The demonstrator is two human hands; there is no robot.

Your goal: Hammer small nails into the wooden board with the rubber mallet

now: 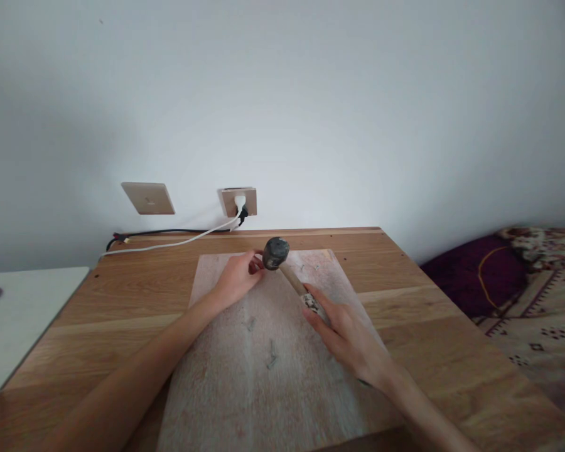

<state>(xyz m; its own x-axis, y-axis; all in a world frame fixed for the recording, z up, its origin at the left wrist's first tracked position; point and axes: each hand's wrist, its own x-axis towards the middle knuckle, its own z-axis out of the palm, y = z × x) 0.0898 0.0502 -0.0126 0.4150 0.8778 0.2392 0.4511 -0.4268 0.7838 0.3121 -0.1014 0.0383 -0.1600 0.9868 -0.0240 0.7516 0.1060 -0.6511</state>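
The left hand (238,276) pinches its fingertips together at the far end of the board (245,402), perhaps on a nail, too small to tell. Just right, the hammer (277,253) hovers with its head beside them, handle gripped by the right hand (343,333). A skewed blow could hit those fingers.

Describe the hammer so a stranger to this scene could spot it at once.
On the wooden table lies a pale board. The hammer is over its far half, handle in the right hand, head beside the left hand. Its dark, rounded head sets it apart from the small grey pieces lying on the board.
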